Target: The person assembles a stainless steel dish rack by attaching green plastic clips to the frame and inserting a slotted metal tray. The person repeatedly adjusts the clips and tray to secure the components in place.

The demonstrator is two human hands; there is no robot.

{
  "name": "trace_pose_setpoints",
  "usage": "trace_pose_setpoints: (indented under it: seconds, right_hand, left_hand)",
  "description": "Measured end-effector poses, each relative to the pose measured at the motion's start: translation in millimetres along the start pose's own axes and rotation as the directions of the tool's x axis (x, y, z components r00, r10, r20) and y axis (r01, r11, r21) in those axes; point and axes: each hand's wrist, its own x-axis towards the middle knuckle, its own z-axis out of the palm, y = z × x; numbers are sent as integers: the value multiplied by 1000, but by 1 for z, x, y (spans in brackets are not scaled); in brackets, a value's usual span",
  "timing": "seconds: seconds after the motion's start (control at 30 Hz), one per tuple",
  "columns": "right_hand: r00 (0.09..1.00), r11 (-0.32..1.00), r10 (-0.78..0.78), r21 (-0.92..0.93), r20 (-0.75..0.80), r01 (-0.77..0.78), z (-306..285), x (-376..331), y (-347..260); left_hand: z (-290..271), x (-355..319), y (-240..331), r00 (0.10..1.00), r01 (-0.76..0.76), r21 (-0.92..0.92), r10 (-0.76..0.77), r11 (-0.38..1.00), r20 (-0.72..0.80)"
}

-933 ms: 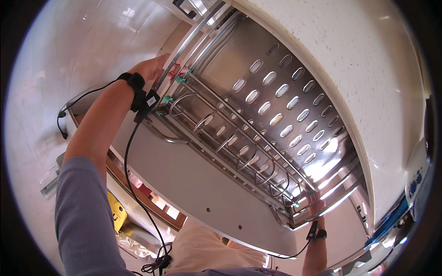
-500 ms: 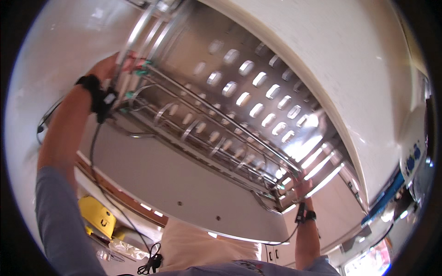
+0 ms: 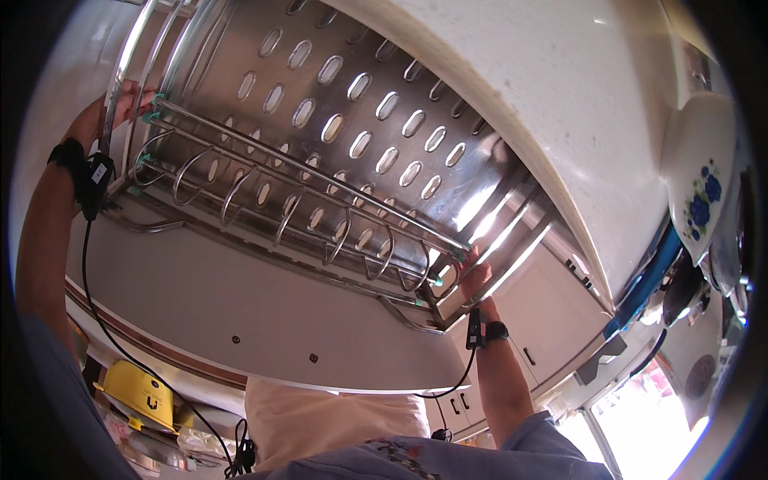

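1. A metal basket with slotted holes in its base lies between the two hands, its length running from the left hand down to the right.
2. The left hand is curled round the basket's left end, not spread; its fingers reach in past the side bars, which hide part of them. How firmly they press I cannot tell.
3. The right hand is bent around the basket's right end, at the near corner, fingers against the metal; bars cross it too, so the full grip is partly hidden.
4. An upper rail runs from beside the left fingers to the right hand. Small green clips sit just beside the left fingertips.
5. Below the rail, between the hands and nearer the person, a pale panel stretches across.
6. Each wrist bears a black strap: one just behind the left hand, the other just behind the right.
7. Above and right of the right hand, a pale bench edges over the basket; farther right hangs a white flowered piece.
8. Well below the left hand sits a yellow object.
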Motion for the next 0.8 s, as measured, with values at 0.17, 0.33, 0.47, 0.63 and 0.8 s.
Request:
trace_pose_setpoints:
  seconds: [0.17, 0.33, 0.47, 0.63, 0.8]
  right_hand:
    - [993, 999, 51, -7, 109, -50, -19, 6, -4]
    - [970, 997, 30, 57, 239, -44, -19, 9, -3]
    - [967, 989, 54, 117, 249, -85, -21, 13, 1]
    - [964, 998, 38, 42, 261, -50, -10, 5, -6]
    - [967, 999, 33, -19, 251, -29, -17, 8, -3]
  left_hand:
    - [38, -17, 32, 999, 30, 382, -17, 924, -36]
    - [45, -59, 69, 993, 115, 222, -105, 968, -60]
    - [77, -113, 100, 986, 86, 500, -2, 862, -166]
    - [119, -167, 115, 936, 201, 698, 76, 687, -343]
    - [207, -207, 102, 901, -167, 900, 433, 403, -27]
